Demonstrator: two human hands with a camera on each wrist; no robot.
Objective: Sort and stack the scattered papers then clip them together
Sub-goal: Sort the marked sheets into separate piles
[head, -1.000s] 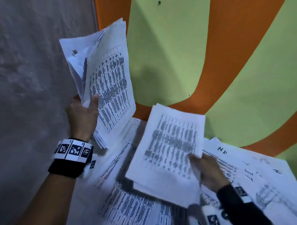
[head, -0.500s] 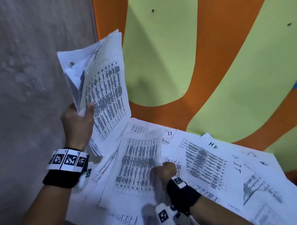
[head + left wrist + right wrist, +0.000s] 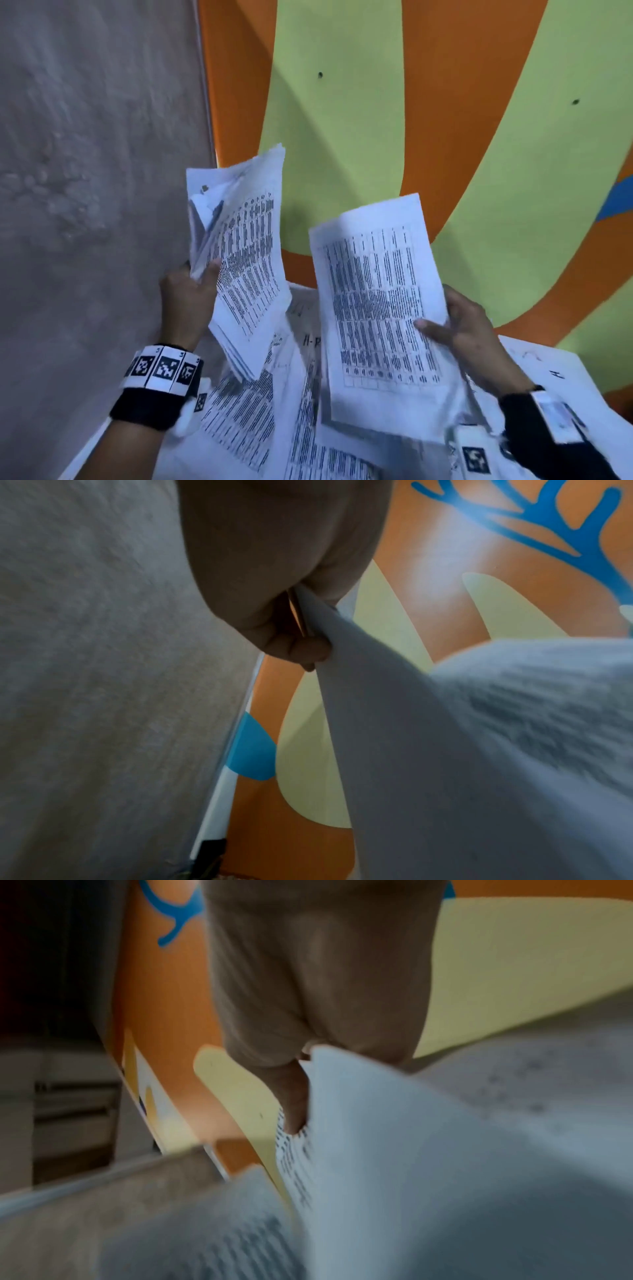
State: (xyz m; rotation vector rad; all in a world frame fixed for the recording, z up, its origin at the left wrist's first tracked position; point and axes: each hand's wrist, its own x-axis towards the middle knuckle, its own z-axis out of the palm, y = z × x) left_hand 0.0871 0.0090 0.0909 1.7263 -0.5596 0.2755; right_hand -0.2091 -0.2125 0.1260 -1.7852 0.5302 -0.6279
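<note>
While left hand (image 3: 186, 291) grips stack (image 3: 246, 260), right hand (image 3: 469, 329) pinches sheet (image 3: 380, 308); print illegible.

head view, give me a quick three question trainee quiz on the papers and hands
1. True or false: the left hand holds a stack of papers raised off the table.
2. What does the right hand hold? A) a clip B) a printed sheet C) nothing
3. Fill in: more papers lie scattered on the ____ below both hands.

Key:
1. True; the left grip pinches the stack's lower edge.
2. B; the thumb lies on the sheet's printed face.
3. table, patterned orange and green.
</note>
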